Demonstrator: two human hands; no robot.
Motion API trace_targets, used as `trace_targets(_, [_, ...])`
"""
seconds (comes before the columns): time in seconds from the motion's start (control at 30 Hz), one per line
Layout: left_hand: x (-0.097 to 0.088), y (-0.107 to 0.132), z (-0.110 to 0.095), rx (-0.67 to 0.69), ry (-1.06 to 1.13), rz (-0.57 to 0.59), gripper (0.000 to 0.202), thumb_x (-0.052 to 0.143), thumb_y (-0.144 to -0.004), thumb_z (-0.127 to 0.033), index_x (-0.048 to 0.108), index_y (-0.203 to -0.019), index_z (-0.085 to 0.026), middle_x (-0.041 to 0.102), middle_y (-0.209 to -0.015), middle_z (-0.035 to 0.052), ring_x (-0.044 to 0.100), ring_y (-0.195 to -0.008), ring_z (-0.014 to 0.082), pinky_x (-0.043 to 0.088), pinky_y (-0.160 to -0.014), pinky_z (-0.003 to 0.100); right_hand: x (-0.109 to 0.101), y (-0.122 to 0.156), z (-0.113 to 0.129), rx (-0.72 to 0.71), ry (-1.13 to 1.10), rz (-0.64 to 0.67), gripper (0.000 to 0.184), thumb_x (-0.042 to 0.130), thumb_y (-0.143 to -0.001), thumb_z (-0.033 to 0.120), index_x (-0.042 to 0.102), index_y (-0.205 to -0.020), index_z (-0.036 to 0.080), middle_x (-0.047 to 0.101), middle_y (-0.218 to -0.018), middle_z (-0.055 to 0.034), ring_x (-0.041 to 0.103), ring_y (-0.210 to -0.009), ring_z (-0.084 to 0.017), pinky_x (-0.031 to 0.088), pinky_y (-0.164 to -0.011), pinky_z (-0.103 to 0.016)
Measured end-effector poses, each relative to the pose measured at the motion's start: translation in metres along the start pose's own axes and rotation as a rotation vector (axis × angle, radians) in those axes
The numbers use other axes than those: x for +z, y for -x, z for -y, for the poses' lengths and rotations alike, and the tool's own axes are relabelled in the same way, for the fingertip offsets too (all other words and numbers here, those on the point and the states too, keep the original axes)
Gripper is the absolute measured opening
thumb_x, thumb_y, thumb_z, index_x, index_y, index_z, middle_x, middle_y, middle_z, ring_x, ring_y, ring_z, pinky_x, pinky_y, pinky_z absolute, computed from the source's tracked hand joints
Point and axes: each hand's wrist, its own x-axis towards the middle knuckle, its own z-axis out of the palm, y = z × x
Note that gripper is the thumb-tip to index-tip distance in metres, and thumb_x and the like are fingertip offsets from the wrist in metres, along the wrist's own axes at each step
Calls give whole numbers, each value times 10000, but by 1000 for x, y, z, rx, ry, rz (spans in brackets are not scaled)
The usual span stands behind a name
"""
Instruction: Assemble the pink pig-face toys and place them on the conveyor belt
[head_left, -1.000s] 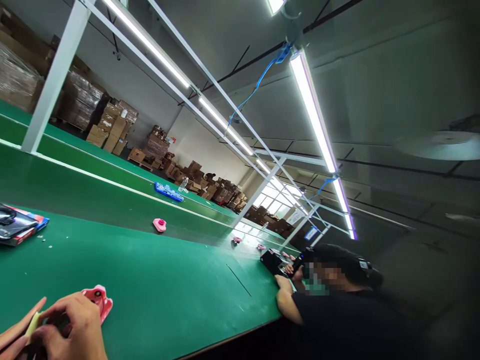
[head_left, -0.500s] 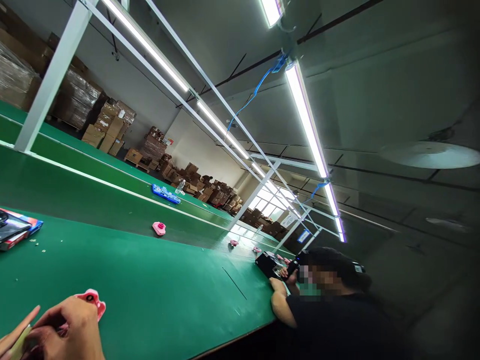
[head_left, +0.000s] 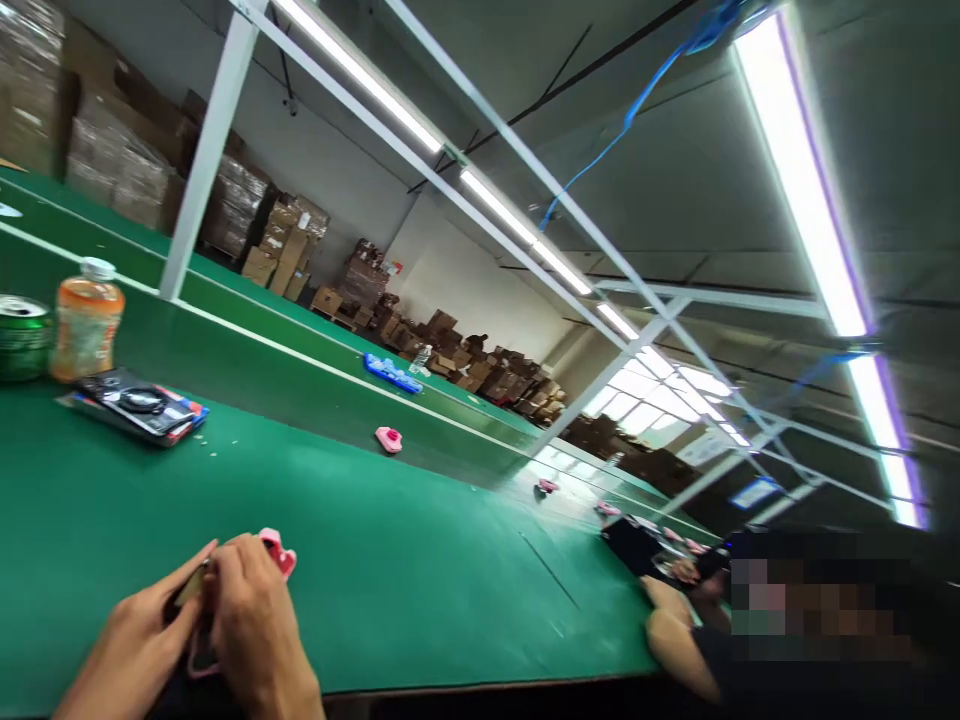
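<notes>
Both my hands are low at the near edge of the green table [head_left: 390,590]. My left hand [head_left: 131,640] has its fingers closed round a small dark and yellowish piece that I cannot make out. My right hand [head_left: 251,625] is curled over a pink plastic toy part [head_left: 277,551], whose end sticks out past the knuckles. The two hands touch each other over the part.
A flat dark tray with a coloured rim [head_left: 139,405], an orange drink bottle [head_left: 86,320] and a green can [head_left: 22,337] stand at the left. More pink parts [head_left: 388,439] and a blue tray [head_left: 393,373] lie farther along. A co-worker's arm [head_left: 675,640] rests at the right.
The view has swung left and down, bringing the bottle and can into sight. My hands have come up and together over the pink part.
</notes>
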Motion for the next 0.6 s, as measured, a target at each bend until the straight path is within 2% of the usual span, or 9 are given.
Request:
trace_targets(0.1, [-7, -1, -13, -81, 93, 121, 549, 549, -820, -629, 814, -1033, -198, 806, -885, 75, 745, -766, 286, 591, -639, 302, 1, 1, 0, 32, -82, -52, 209, 499, -889, 15, 585, -945, 198, 649, -907, -36, 599, -830, -179, 506, -749, -280])
trace_targets(0.17, [-10, 0, -23, -64, 149, 177, 566, 559, -838, -619, 801, -1099, -179, 791, -865, 73, 699, -704, 251, 568, -627, 289, -4, 1, 1, 95, -150, -76, 223, 506, -902, 5, 593, -946, 205, 650, -927, -22, 602, -857, -163, 500, -778, -264])
trace_targets(0.27, [-14, 4, -35, -17, 162, 200, 523, 581, -863, -575, 790, -1134, -179, 719, -694, 32, 637, -675, 221, 552, -680, 272, -17, -2, 4, 115, -180, -67, 206, 548, -916, 22, 611, -955, 213, 657, -936, -8, 608, -873, -155, 489, -797, -256])
trace_targets(0.33, [-15, 6, -38, -23, 149, 204, 525, 582, -865, -566, 785, -1137, -164, 642, -582, 8, 593, -628, 214, 528, -631, 263, -23, -5, 6, 67, -133, -32, 184, 549, -927, 46, 613, -947, 218, 650, -915, -7, 599, -851, -166, 483, -772, -266])
trace_targets(0.5, [-11, 6, -30, -44, 147, 194, 483, 576, -871, -499, 775, -1148, -156, 706, -745, 27, 585, -649, 187, 471, -594, 237, -19, -2, 8, 8, -97, 4, 220, 474, -903, 11, 567, -917, 209, 615, -887, -18, 579, -810, -169, 491, -729, -268])
trace_targets(0.6, [-10, 2, -19, -142, 213, 214, 661, 555, -850, -532, 668, -1325, -87, 658, -642, 9, 497, -499, 153, 396, -488, 244, -14, 6, 7, -23, -172, -26, 254, 435, -899, -14, 550, -953, 206, 630, -946, -35, 596, -881, -163, 525, -792, -267])
